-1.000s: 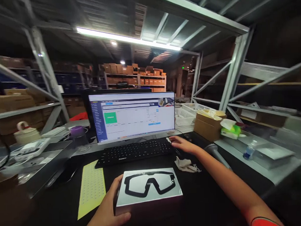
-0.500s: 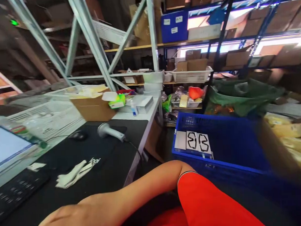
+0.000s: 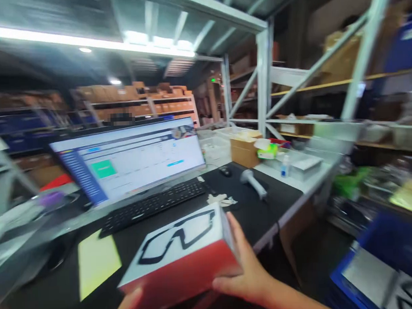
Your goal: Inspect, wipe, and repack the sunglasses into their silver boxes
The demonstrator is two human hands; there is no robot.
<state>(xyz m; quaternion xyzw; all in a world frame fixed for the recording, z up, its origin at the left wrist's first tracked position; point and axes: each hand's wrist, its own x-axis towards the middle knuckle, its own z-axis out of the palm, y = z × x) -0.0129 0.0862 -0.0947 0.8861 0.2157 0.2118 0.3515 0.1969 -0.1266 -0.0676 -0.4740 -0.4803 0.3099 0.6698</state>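
A white and red box (image 3: 182, 254) printed with a black goggle outline is lifted, tilted, above the black desk mat (image 3: 262, 206). My right hand (image 3: 245, 270) is closed round its right end, thumb along the red side. My left hand (image 3: 126, 308) shows only at the bottom edge, pressed under the box's lower left corner. Behind the box lie a black keyboard (image 3: 153, 203) and a lit monitor (image 3: 128, 159).
A yellow sheet (image 3: 95, 262) lies left on the mat. A handheld scanner (image 3: 254, 182), a mouse (image 3: 224, 170), a crumpled cloth (image 3: 221, 200) and a cardboard box (image 3: 244, 151) are at the right. A blue crate (image 3: 379, 265) with similar boxes stands low right. Metal racking surrounds the desk.
The view swung right to the blue crate and back toward the desk. The goggle box, flat on the mat a second ago, is now raised and tilted in both hands.
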